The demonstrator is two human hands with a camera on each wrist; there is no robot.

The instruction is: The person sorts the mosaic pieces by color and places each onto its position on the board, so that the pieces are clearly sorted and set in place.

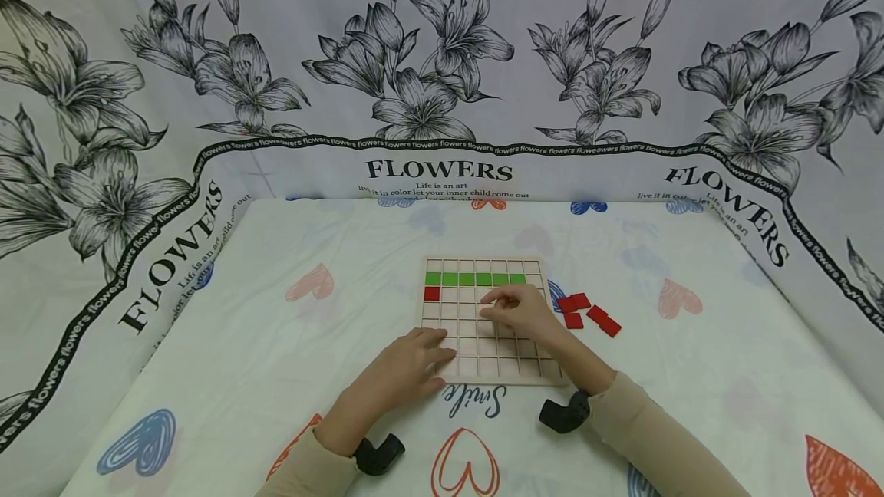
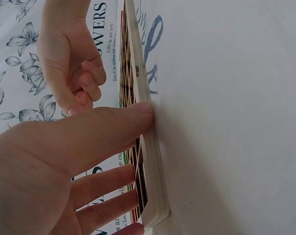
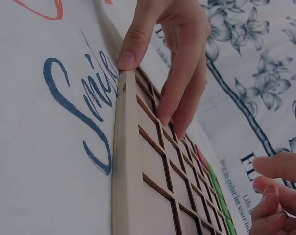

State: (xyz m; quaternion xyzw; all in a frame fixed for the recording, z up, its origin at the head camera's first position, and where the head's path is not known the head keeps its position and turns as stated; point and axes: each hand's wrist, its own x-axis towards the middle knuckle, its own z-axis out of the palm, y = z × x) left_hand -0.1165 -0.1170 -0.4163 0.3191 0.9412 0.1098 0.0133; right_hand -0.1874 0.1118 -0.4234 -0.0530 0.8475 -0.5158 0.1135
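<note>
A wooden grid board (image 1: 476, 384) lies flat on the cloth. Several green tiles (image 1: 466, 280) form a row near its far side, and one red tile (image 1: 431, 294) fills the left cell just below them. My left hand (image 1: 407, 363) rests at the board's near left corner; its thumb (image 2: 138, 113) touches the near edge, while the extended fingers reach over the grid. Above the middle right cells hovers my right hand (image 1: 528, 313), fingers loosely bent and thumb apart from the index finger. No tile shows between those fingertips.
Several loose red tiles (image 1: 574, 320) lie on the cloth right of the board, some overlapping. Black wrist devices (image 1: 565, 413) sit under both wrists. A white flower-printed curtain (image 1: 442, 113) stands behind the heart-printed tablecloth (image 1: 228, 366).
</note>
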